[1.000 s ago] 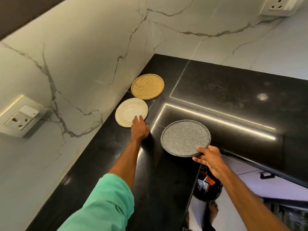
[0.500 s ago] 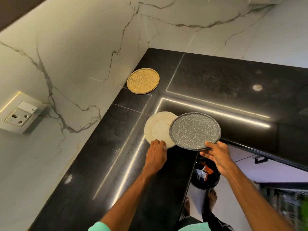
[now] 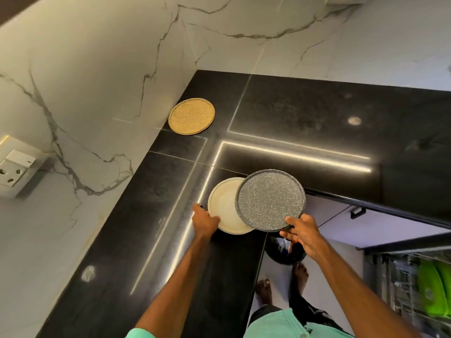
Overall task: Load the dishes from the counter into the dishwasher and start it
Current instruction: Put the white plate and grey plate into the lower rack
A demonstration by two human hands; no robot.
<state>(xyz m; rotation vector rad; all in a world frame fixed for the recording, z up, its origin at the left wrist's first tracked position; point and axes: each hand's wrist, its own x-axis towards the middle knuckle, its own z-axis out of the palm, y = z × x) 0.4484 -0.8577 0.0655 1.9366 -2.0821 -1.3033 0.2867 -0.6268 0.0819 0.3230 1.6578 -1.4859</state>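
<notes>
Grey speckled plate [image 3: 269, 200] is pinched at its near rim by your right hand [image 3: 302, 231] and overlaps the cream plate [image 3: 223, 206], which your left hand [image 3: 203, 222] grips by its edge at the black worktop's [image 3: 146, 228] front corner. Well apart, a gold plate [image 3: 191, 116] lies flat beside the marble wall [image 3: 97, 69].

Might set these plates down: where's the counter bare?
Bare: the black counter right of the tan plate, and the stretch between the left hand and the marble wall. Crowded: the inner corner edge, where the cream plate and grey plate overlap.
</notes>
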